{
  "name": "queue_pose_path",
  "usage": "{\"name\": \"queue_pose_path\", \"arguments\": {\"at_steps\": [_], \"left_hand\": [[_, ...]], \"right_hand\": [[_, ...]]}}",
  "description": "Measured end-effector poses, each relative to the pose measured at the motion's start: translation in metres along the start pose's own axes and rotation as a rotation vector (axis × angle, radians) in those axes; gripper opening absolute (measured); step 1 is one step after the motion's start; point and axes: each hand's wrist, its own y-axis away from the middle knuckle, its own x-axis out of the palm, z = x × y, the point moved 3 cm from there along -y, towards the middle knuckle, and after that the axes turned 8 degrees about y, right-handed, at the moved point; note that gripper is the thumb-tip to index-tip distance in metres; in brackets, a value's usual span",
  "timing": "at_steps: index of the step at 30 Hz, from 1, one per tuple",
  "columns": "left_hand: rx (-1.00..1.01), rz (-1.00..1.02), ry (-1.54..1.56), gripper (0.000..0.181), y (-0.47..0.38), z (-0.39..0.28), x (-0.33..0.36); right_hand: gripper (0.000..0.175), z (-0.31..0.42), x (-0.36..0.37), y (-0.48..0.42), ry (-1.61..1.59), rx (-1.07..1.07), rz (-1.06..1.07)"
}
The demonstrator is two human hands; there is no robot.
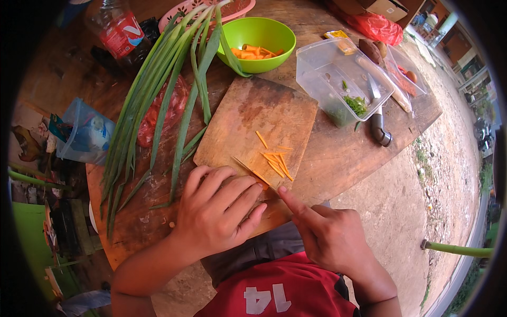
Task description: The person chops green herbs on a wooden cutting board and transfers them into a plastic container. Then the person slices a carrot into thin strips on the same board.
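On a wooden cutting board point(273, 115) lie several thin carrot strips point(280, 160). My left hand point(222, 210) rests on the board's near left part, fingertips against a piece of carrot point(264, 184). In my right hand point(328, 233) is a knife point(253, 171), its handle hidden by the fingers and the index finger laid along the blade. The blade points up and left, close beside my left fingertips, with an orange strip along it. Beyond the board, a green bowl point(273, 35) holds carrot pieces point(253, 52).
Leeks or large spring onions point(158, 99) lie left of the board. At right are a clear plastic container point(317, 71) with chopped greens point(355, 105) and a second knife point(378, 123). A plastic bottle point(122, 35) and a blue container point(85, 134) stand left; the table edge is near me.
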Motion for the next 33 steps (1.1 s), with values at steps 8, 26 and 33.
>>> {"name": "queue_pose_path", "arguments": {"at_steps": [8, 26, 33], "left_hand": [[0.001, -0.003, -0.002, 0.03, 0.002, 0.0, 0.0], [0.01, 0.02, -0.006, 0.034, 0.002, -0.001, 0.002], [0.009, 0.031, -0.004, 0.037, 0.0, -0.001, 0.001]], "right_hand": [[0.064, -0.004, -0.004, -0.004, 0.021, 0.054, -0.042], [0.068, 0.002, -0.001, -0.001, -0.025, 0.034, -0.03], [0.078, -0.002, 0.006, 0.002, -0.043, 0.02, -0.032]]}}
